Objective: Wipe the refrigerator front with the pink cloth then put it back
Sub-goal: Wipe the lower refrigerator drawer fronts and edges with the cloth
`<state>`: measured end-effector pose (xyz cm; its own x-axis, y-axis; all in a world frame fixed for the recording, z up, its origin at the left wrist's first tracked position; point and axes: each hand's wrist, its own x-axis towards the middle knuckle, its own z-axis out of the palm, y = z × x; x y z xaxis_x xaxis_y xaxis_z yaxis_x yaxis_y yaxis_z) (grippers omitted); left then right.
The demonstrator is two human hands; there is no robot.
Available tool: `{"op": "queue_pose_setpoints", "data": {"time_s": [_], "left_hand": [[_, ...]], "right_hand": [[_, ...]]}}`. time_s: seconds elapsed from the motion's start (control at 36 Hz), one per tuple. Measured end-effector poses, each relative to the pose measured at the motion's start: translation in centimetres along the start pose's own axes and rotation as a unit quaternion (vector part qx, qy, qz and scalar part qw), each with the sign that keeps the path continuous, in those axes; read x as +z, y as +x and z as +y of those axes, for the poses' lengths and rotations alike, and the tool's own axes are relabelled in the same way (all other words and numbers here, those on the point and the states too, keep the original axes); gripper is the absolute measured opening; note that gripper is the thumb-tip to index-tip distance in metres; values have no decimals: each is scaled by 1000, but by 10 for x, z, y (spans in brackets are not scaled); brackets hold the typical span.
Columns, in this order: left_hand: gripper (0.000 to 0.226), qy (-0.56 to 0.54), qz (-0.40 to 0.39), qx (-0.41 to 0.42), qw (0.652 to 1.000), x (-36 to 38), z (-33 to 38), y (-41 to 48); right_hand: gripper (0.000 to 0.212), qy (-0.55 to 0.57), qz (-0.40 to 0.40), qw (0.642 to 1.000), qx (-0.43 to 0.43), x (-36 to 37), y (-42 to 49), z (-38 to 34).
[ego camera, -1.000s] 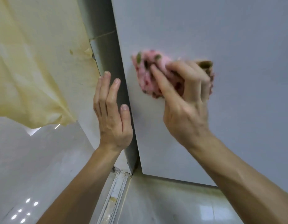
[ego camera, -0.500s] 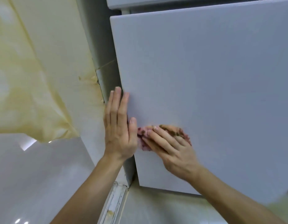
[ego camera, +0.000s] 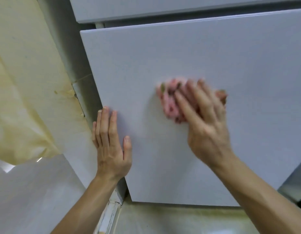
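Refrigerator door (ego camera: 188, 65): broad bare panel lay open above and right of the right hand (ego camera: 207, 125) and pink cloth (ego camera: 170, 102). Left edge was occupied by the flat left hand (ego camera: 111, 146); yellowed sheet (ego camera: 20, 107) hung beyond (narrow gap between).

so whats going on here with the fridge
A person is wiping the white refrigerator door with a pink cloth. The right hand presses the bunched cloth flat against the middle of the door panel; that hand and the cloth are blurred. The left hand lies flat, fingers straight, near the door's left edge. The cloth has not been put back yet.
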<state>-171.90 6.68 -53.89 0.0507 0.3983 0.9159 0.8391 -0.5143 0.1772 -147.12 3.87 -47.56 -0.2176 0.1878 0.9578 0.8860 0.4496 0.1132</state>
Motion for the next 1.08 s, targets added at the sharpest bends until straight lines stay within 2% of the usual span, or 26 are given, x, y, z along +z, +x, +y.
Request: {"op": "queue_pose_setpoints", "data": {"time_s": [0.08,0.17,0.22,0.28,0.36,0.42,0.47,0.53,0.67,0.75,0.83,0.94,1.08], "left_hand": [[65,-5,9,8,1000,1,4,2],[63,-12,16,15,1000,2,6,3],[62,-16,17,13,1000,2,5,3],[62,-15,15,11,1000,2,5,2],[62,-11,12,12,1000,1,5,-1],[62,-11,6,18,1000,1,5,-4],[64,-5,-4,28,1000,3,7,-8],[65,11,-13,41,999,6,9,-11],[70,30,-34,66,997,14,21,-14],[71,35,-41,77,996,20,28,-13],[70,27,-35,81,996,24,37,-11],[64,22,-17,85,996,30,49,-6],[62,18,-4,88,996,37,60,-3]], "right_hand": [[63,36,40,995,83,-1,24,-5],[64,43,17,996,71,15,-4,-25],[68,32,-47,998,-4,27,-51,-30],[74,18,-161,982,-92,33,-107,-27],[76,2,-343,915,-213,26,-183,-13],[66,-10,-402,883,-243,19,-211,-3],[52,-4,-433,873,-225,13,-220,3],[56,-1,-450,871,-196,9,-218,3],[60,51,-374,912,-158,3,-188,8],[60,59,-254,956,-132,-3,-132,16],[66,35,-110,991,-66,-12,-66,29],[55,21,-11,1000,19,-28,-2,53],[58,26,21,997,63,-22,-13,39]]}}
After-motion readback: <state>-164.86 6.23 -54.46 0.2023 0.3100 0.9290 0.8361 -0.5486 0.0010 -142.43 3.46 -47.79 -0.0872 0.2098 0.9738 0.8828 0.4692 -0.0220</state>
